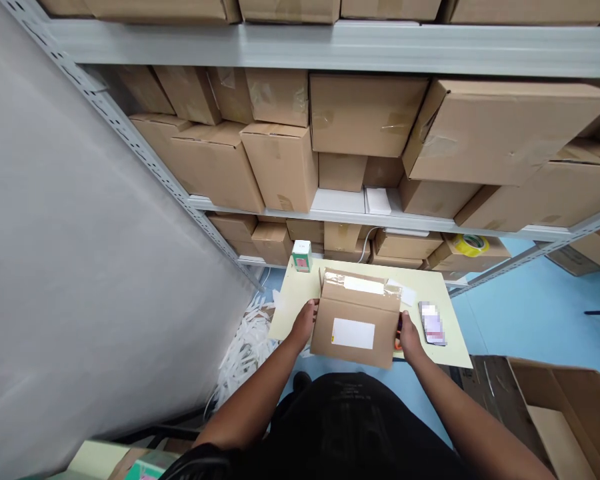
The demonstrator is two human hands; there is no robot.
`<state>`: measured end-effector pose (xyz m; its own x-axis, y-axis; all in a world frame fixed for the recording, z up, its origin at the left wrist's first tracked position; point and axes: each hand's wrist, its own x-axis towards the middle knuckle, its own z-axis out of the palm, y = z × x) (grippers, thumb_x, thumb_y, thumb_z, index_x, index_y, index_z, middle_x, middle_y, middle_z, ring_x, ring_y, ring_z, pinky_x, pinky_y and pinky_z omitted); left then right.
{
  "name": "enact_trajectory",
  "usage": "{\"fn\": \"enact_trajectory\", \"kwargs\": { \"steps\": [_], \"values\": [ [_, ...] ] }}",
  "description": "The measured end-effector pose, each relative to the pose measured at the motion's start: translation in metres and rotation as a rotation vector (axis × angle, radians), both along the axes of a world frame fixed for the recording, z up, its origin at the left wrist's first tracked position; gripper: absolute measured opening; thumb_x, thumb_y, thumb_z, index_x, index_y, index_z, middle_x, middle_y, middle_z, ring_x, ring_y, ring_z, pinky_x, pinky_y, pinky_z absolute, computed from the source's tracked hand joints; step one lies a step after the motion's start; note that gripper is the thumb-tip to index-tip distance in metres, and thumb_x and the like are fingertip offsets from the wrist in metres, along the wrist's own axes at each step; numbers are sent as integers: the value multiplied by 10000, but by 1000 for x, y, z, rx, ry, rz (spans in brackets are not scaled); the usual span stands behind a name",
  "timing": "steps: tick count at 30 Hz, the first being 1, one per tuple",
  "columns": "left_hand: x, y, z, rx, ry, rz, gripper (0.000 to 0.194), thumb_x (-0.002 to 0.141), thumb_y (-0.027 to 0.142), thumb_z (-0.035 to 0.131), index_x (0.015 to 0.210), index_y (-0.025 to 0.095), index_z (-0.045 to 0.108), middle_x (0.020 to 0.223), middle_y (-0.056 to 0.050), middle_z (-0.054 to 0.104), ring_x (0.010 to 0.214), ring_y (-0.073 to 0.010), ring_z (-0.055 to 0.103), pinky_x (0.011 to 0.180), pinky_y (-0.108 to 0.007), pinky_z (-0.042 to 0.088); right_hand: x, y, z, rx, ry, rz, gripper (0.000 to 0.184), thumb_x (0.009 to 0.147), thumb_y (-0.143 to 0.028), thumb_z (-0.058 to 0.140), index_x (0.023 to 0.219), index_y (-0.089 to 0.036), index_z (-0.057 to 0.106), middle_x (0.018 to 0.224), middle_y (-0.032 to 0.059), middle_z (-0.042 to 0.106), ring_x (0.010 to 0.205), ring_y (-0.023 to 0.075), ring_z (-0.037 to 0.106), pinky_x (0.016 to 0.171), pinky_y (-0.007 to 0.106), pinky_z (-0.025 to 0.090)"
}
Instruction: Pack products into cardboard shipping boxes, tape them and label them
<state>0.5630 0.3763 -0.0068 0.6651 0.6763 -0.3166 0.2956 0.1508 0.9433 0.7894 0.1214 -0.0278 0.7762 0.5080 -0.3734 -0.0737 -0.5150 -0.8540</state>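
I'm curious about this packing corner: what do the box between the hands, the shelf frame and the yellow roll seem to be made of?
The box looks like matte brown corrugated cardboard, given its straight fold creases. The shelf frame is probably pale-painted metal: smooth beams, slotted uprights. The yellow roll looks like glossy plastic tape; its core is unclear.

Cardboard box (354, 319), white labels, above table (294, 288)

Shelved cardboard boxes (369, 115), a phone (433, 323), yellow tape (471, 245), what look like paper strips (247, 348).
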Motion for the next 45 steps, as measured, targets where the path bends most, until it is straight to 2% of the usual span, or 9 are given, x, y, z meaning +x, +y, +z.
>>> {"fn": "enact_trajectory", "kwargs": {
  "steps": [4,10,14,18,22,31,35,41,45],
  "values": [
    [-15,-2,1,-26,-100,29,812,990,744,190,1371,165,612,1371,-160,680,1270,-287,639,1079,-463,511,-16,-9,12,174,168,-131,851,909,-817,154,1284,-230,643,1182,140,746,1026,297,727,816,413,608],
    [-27,0,-7,-361,-150,167,759,971,729,402,1411,144,601,1387,-166,680,1346,-317,596,1146,-466,463,-39,-1,23,123,238,-122,869,835,-869,370,1356,-229,641,1308,147,691,1219,311,648,961,453,565],
    [-38,10,-5,-287,-212,30,763,947,741,471,1450,176,566,1490,-150,607,1406,-324,537,1158,-476,443,-46,4,36,42,211,-157,799,796,-777,569,1371,-226,635,1425,136,635,1285,318,612,957,406,568],
    [-46,24,12,-79,-226,-170,783,889,650,644,1497,177,504,1494,-151,598,1422,-316,515,1210,-450,371,-41,4,58,-71,107,39,809,750,-648,726,1430,-231,587,1481,130,598,1267,331,627,943,398,569],
    [-48,24,33,-151,-119,-256,679,859,388,668,1482,183,489,1428,-131,643,1312,-304,594,1148,-434,425,-31,15,82,-290,147,230,838,733,-656,765,1403,-195,564,1368,179,653,1095,324,689,780,405,600],
    [-44,-30,38,-396,-26,-40,860,718,211,685,1533,268,418,1436,-117,618,1166,-295,657,836,-356,567,-28,55,90,-717,-293,461,715,887,-495,585,1373,23,497,1285,347,649,1226,419,644,985,472,476],
    [-42,-55,29,-334,2,219,661,858,429,707,1462,234,522,1440,-153,619,1188,-327,664,810,-390,597,-8,24,76,-538,-251,493,614,916,-465,450,1352,-52,576,1223,263,711,1141,380,682,936,442,483],
    [-41,-88,19,-408,-49,450,579,895,490,726,1368,171,621,1403,-177,659,1225,-325,666,880,-420,617,25,-36,45,36,-152,327,479,864,-508,486,1121,-196,743,1080,80,773,1057,310,678,876,355,511],
    [-46,-122,19,-457,-68,562,501,925,479,703,1317,169,668,1365,-161,690,1245,-314,662,920,-417,613,40,-48,44,120,82,332,374,771,-463,593,961,-183,752,863,46,755,854,285,669,695,333,500]
  ]
}}
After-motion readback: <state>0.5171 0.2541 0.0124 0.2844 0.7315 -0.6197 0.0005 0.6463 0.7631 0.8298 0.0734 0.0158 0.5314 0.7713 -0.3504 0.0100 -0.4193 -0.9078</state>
